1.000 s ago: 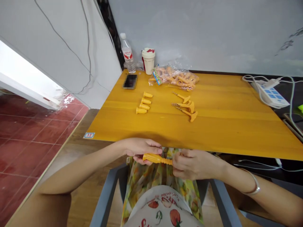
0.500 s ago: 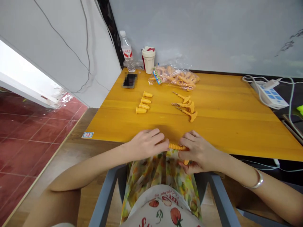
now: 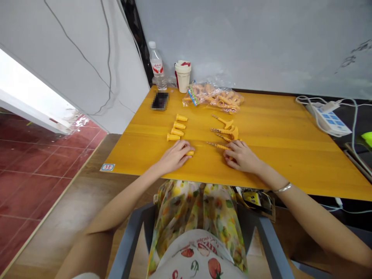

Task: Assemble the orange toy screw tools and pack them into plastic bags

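Seat: a grey chair [image 3: 129, 236] with the person's floral skirt [image 3: 197, 217] and a white cloth printed with tomatoes [image 3: 203, 255] over the lap.
Left hand: the left hand [image 3: 175, 157] lies on the table, palm down, fingers loosely curved; a yellow plastic wall plug [image 3: 190, 153] touches the fingertips, and whether it is pinched I cannot tell.
Right hand: the right hand [image 3: 241, 157] is closed loosely over the head of an orange screw [image 3: 217, 146], whose threaded shank sticks out to the left; a silver bangle [image 3: 282, 188] sits on the wrist.
Table: a yellow wooden table [image 3: 276, 159] runs under both hands, with a small "33" sticker [image 3: 107, 167] on its near corner.
Middle row: 4 yellow wall plugs [image 3: 177, 128] lie in a slanted line to the left; 3 orange screws [image 3: 228, 130] lie to the right, just above the right hand.
Far edge: a clear plastic bag of orange parts [image 3: 213, 99], a white cup [image 3: 183, 75], a water bottle [image 3: 157, 66] and a phone [image 3: 160, 100] with a blurred screen.
Right side: a power strip [image 3: 328, 122] with white cables, beyond the table's right edge.
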Action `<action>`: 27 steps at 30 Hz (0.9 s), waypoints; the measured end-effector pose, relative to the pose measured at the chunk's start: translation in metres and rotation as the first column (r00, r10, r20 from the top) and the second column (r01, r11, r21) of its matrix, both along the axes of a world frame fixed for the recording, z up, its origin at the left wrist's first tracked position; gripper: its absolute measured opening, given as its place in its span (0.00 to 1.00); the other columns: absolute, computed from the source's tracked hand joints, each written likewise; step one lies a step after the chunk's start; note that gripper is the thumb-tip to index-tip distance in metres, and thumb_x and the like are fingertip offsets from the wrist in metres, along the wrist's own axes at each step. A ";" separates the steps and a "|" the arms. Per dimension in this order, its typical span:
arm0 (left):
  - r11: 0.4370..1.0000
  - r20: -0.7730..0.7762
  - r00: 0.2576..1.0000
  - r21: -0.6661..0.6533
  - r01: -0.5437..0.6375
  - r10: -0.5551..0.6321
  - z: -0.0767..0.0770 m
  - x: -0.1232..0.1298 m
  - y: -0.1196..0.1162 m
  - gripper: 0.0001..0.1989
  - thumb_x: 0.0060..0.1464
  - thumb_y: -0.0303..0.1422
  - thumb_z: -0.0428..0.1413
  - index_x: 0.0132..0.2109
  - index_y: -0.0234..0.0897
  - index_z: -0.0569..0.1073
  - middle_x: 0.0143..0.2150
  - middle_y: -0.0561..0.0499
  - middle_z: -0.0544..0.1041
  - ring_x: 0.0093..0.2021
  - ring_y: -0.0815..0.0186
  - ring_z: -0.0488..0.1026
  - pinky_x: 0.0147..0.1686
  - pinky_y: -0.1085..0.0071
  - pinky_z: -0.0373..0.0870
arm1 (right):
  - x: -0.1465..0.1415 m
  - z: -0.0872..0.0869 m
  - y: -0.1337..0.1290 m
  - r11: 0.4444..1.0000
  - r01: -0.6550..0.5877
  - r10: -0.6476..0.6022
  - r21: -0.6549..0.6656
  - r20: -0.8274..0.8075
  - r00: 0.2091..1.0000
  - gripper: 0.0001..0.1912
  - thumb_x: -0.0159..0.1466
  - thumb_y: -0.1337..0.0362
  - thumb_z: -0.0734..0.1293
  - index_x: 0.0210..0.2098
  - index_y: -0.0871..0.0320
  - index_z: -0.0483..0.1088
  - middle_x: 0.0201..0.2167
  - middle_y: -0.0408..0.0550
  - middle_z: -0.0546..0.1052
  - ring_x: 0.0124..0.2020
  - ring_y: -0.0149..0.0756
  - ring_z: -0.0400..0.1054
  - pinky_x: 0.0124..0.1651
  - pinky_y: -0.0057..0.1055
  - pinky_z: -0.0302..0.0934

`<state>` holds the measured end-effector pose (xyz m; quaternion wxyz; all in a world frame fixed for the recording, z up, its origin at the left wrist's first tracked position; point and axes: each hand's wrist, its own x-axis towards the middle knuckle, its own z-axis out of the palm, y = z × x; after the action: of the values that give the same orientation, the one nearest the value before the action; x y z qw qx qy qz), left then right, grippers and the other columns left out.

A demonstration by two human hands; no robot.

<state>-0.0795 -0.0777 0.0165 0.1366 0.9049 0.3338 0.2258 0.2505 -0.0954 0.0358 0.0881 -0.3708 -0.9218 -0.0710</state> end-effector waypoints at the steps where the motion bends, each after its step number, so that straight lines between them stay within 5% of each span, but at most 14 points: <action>1: 0.999 -0.007 1.000 0.032 -0.015 0.016 -0.004 0.000 -0.002 0.13 0.67 0.34 0.47 0.53 0.36 0.72 0.49 0.41 0.71 0.50 0.56 0.69 0.53 0.59 0.69 | 0.001 -0.001 0.001 1.000 -0.007 0.006 -0.019 -0.029 1.000 0.08 0.66 0.62 0.63 0.35 0.56 0.74 0.42 0.55 0.74 0.47 0.47 0.63 0.49 0.43 0.58; 7: 0.989 -0.027 0.994 0.106 -0.102 0.105 -0.012 -0.023 -0.006 0.16 0.68 0.34 0.47 0.57 0.36 0.71 0.48 0.41 0.73 0.49 0.56 0.69 0.51 0.58 0.71 | 0.017 -0.002 -0.008 1.000 0.019 -0.022 -0.017 -0.181 0.983 0.10 0.68 0.64 0.63 0.47 0.57 0.73 0.54 0.57 0.74 0.57 0.49 0.63 0.59 0.48 0.60; 12: 0.979 -0.026 0.980 0.069 -0.194 0.196 -0.013 -0.034 -0.002 0.19 0.68 0.31 0.45 0.62 0.34 0.67 0.51 0.40 0.74 0.52 0.55 0.71 0.56 0.53 0.69 | 0.027 -0.006 -0.011 0.998 0.044 -0.039 0.052 -0.089 0.995 0.19 0.67 0.73 0.60 0.54 0.56 0.71 0.55 0.55 0.75 0.59 0.50 0.63 0.57 0.48 0.62; 17: 0.990 0.024 0.990 -0.028 -0.135 0.136 -0.005 -0.018 -0.004 0.16 0.67 0.31 0.46 0.59 0.33 0.68 0.52 0.40 0.74 0.54 0.56 0.71 0.57 0.55 0.69 | 0.012 -0.001 -0.006 0.998 -0.056 0.057 0.034 -0.022 0.998 0.13 0.67 0.72 0.61 0.47 0.55 0.74 0.52 0.55 0.76 0.59 0.49 0.62 0.57 0.47 0.60; 21: 0.986 0.149 0.988 -0.165 -0.021 0.046 0.003 0.011 0.012 0.15 0.66 0.33 0.49 0.57 0.33 0.69 0.52 0.40 0.75 0.54 0.58 0.72 0.56 0.58 0.69 | -0.007 0.001 0.013 0.999 -0.035 0.034 -0.002 -0.212 0.977 0.06 0.66 0.69 0.60 0.38 0.57 0.69 0.40 0.56 0.75 0.45 0.44 0.67 0.46 0.41 0.64; 23: 0.968 0.248 0.967 -0.250 0.009 0.055 0.004 0.030 0.030 0.16 0.64 0.36 0.52 0.55 0.33 0.70 0.51 0.41 0.76 0.50 0.60 0.73 0.54 0.61 0.69 | -0.015 0.001 0.030 0.999 0.029 -0.046 -0.046 -0.436 0.899 0.04 0.66 0.67 0.59 0.37 0.55 0.66 0.37 0.52 0.72 0.38 0.41 0.66 0.41 0.38 0.63; 27: 0.871 0.409 0.898 -0.487 0.067 0.160 0.004 0.061 0.065 0.20 0.60 0.43 0.56 0.51 0.32 0.73 0.41 0.47 0.78 0.32 0.68 0.71 0.35 0.70 0.69 | -0.025 -0.001 0.063 0.959 0.185 -0.280 -0.214 -0.817 0.505 0.07 0.69 0.56 0.60 0.40 0.52 0.61 0.31 0.42 0.65 0.27 0.33 0.59 0.31 0.31 0.57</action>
<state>-0.0187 -0.0131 0.0202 0.4265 0.7581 0.3628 0.3343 0.2252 -0.0328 0.0351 0.4902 -0.4831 -0.7098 0.1501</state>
